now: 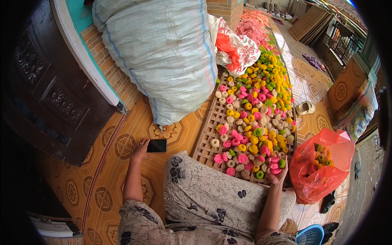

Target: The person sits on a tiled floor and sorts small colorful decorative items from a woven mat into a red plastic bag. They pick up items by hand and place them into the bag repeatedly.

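My left hand (141,150) has its fingers and thumb around the left end of a black smartphone (157,146), low over the tiled floor or on it. Several pink and green ring-shaped pieces (274,163), which look like puffed crackers, lie in my right hand (278,174), palm up. That hand is over the near right corner of a woven bamboo rack (203,150). Loose yellow, pink, green and pale rings (254,122) cover much of the rack. Just right of my right hand stands an open red plastic bag (318,180) with mostly orange-yellow rings inside.
A large stuffed white woven sack (165,61) stands left of the rack. A white-and-red plastic bag (239,52) lies on the rack's far part. Pale clogs (305,108) sit to the right. A blue plastic basket (310,235) is at bottom right, a dark carved door (52,85) at left.
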{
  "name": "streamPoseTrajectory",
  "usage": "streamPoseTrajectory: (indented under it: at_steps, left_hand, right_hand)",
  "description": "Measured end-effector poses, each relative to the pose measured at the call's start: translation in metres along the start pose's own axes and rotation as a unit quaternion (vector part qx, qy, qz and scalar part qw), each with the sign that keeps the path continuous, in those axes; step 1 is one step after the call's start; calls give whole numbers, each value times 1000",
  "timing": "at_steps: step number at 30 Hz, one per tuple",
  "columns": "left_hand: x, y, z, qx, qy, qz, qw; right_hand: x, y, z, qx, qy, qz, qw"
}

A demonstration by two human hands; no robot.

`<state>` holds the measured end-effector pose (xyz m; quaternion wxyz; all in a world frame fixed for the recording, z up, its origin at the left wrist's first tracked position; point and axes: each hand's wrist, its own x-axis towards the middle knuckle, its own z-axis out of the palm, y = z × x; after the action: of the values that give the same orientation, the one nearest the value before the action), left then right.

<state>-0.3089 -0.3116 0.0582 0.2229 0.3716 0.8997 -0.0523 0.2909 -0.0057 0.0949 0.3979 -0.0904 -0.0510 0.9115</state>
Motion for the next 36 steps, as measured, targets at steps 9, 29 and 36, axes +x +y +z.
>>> streamPoseTrajectory:
  at_steps: [9,29,36]
  left_hand:
    - [9,17,-7,-18,-1,46,999]
    - [2,-12,35,-103,122,16,987]
    - [1,-20,51,-142,153,9,978]
  right_hand:
    - [0,-22,5,-5,29,-24,999]
    - [5,-51,3,-114,184,-122,969]
    - [33,-57,29,-437,293,-93,845]
